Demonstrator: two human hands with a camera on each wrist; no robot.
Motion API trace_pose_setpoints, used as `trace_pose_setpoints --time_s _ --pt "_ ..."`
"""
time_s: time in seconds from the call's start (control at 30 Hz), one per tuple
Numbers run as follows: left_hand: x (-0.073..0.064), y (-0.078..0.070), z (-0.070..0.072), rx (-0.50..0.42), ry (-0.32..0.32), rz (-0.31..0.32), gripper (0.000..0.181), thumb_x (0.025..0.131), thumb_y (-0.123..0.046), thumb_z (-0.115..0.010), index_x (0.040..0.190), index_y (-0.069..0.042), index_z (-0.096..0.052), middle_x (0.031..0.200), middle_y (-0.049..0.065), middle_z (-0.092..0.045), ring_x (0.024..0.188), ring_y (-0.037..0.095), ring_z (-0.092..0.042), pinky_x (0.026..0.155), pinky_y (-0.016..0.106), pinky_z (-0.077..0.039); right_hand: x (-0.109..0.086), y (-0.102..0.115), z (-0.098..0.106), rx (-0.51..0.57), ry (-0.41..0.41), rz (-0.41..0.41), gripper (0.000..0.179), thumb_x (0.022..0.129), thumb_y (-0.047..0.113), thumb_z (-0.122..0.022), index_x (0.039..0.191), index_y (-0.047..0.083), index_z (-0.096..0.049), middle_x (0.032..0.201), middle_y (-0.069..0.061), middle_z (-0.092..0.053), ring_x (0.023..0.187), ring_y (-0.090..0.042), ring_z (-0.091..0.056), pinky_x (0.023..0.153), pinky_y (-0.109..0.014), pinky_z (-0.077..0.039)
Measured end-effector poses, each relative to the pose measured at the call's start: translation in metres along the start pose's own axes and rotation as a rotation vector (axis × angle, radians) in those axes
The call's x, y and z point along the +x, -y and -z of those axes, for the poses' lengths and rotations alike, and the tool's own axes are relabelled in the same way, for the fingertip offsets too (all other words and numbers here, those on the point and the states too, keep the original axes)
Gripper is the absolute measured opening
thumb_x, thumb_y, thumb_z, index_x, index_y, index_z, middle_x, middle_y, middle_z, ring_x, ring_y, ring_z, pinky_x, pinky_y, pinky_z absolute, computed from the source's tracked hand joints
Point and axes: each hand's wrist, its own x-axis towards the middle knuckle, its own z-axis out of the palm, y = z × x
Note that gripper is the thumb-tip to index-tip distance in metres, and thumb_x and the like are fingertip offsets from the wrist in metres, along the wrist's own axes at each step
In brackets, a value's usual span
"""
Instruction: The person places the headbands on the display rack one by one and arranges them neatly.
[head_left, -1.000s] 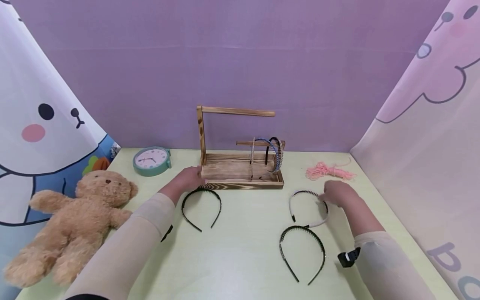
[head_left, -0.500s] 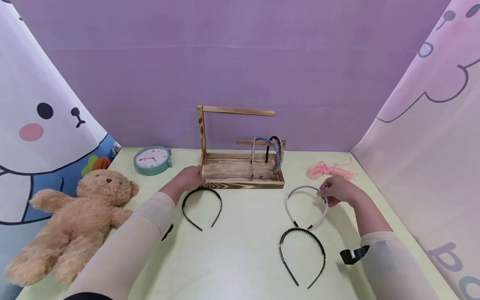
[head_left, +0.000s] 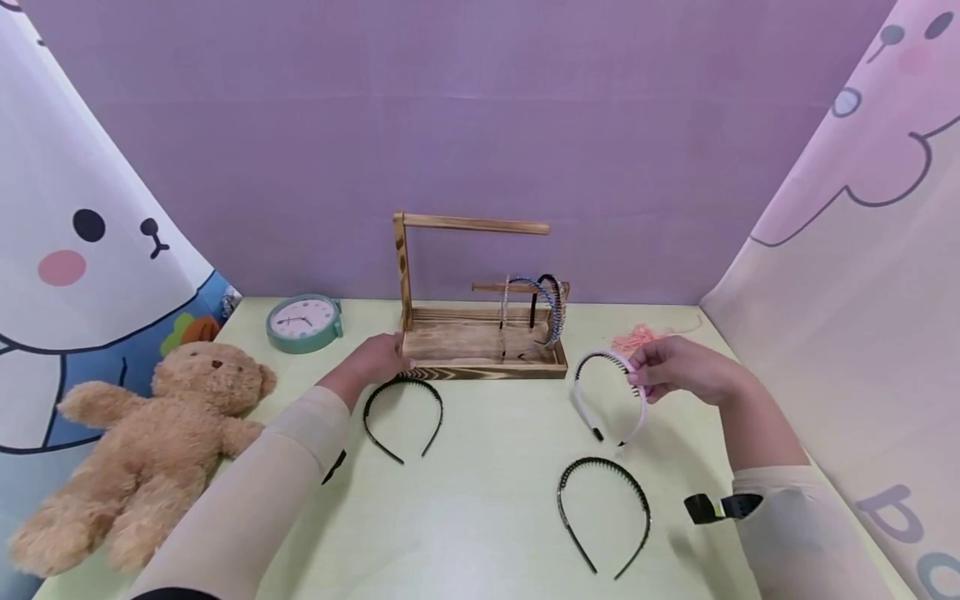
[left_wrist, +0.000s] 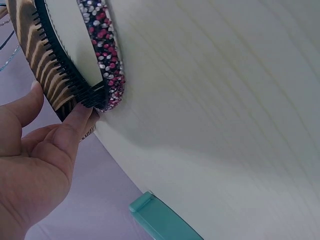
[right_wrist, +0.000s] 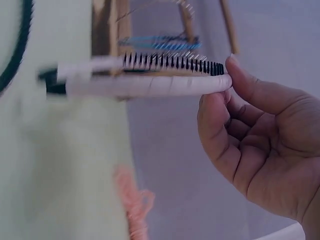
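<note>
1. Lightly, it seems, the right hand [right_wrist: 272, 135] pinches the white headband [right_wrist: 135, 86] by one side, above the table [head_left: 480, 508], leaving its ends free.
2. The left hand [head_left: 372, 360] grips a corner of the wooden rack [head_left: 480, 372], presumably steadying it.
3. Beside it lies a stone-studded headband [left_wrist: 102, 40].
4. Hanging headbands [head_left: 557, 310] straddle the lower bar [head_left: 489, 287], ends down inside the tray [head_left: 450, 342].

1. Over at eight o'clock, a cream left sleeve [head_left: 247, 492], a black band [head_left: 176, 594] crossing its near end, a black fitting [head_left: 334, 467] peeking out.
2. At four o'clock, a matching right sleeve [head_left: 802, 533] with a small black block [head_left: 701, 509].
</note>
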Motion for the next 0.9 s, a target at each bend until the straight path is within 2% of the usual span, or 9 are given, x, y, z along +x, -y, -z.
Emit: trace_pose_setpoints --time_s 0.2,0.33,0.53,0.6,0.77,0.9 --pt "0.001 0.002 -0.001 -0.007 -0.005 -0.007 0.072 0.102 -0.032 -0.053 0.156 -0.002 -0.018 0.157 0.024 -0.03 0.143 0.043 -0.029 0.116 0.056 -0.029 -0.009 0.035 -0.01 -0.037 -0.021 0.064 0.029 0.092 0.014 -0.069 0.106 -0.009 -0.057 0.091 -0.015 -0.062 0.076 -0.02 -0.067 0.074 -0.041 -0.06" --pt "0.001 0.001 0.0 -0.007 -0.002 0.0 0.071 0.102 -0.032 -0.053 0.157 -0.003 -0.018 0.158 0.023 -0.028 0.144 0.042 -0.027 0.116 0.056 -0.027 -0.016 0.059 -0.016 -0.038 -0.071 0.124 0.029 0.094 0.017 -0.067 0.108 -0.006 -0.058 0.09 -0.02 -0.063 0.076 -0.022 -0.068 0.073 -0.044 -0.06" --pt "0.0 0.002 0.0 -0.008 -0.009 0.006 0.07 0.102 -0.031 -0.053 0.157 -0.003 -0.019 0.158 0.023 -0.028 0.144 0.043 -0.027 0.117 0.056 -0.027 -0.018 0.089 -0.023 0.046 -0.173 0.223 0.029 0.096 0.016 -0.065 0.11 -0.008 -0.055 0.089 -0.013 -0.066 0.075 -0.022 -0.07 0.073 -0.041 -0.061" --pt "0.0 0.003 0.0 -0.001 -0.014 0.002 0.07 0.102 -0.031 -0.053 0.157 -0.003 -0.019 0.158 0.023 -0.029 0.144 0.042 -0.027 0.117 0.056 -0.027 -0.015 0.096 -0.025 0.064 -0.218 0.273 0.029 0.096 0.014 -0.064 0.11 -0.009 -0.054 0.088 -0.011 -0.066 0.075 -0.02 -0.069 0.072 -0.039 -0.061" --pt "0.001 0.003 -0.002 -0.005 -0.02 0.003 0.071 0.102 -0.032 -0.053 0.157 -0.004 -0.018 0.157 0.022 -0.029 0.144 0.041 -0.028 0.117 0.055 -0.027 -0.004 0.112 -0.025 0.101 -0.407 0.375 0.027 0.095 0.014 -0.065 0.112 -0.005 -0.058 0.093 -0.013 -0.064 0.074 -0.018 -0.067 0.069 -0.034 -0.061" --pt "0.0 0.002 -0.002 -0.016 -0.021 0.006 0.072 0.102 -0.033 -0.053 0.157 -0.004 -0.017 0.158 0.022 -0.029 0.145 0.041 -0.027 0.118 0.055 -0.026 0.009 0.123 -0.02 0.188 -0.546 0.421 0.024 0.093 0.015 -0.069 0.108 -0.001 -0.06 0.092 -0.01 -0.064 0.073 -0.017 -0.067 0.069 -0.03 -0.06"
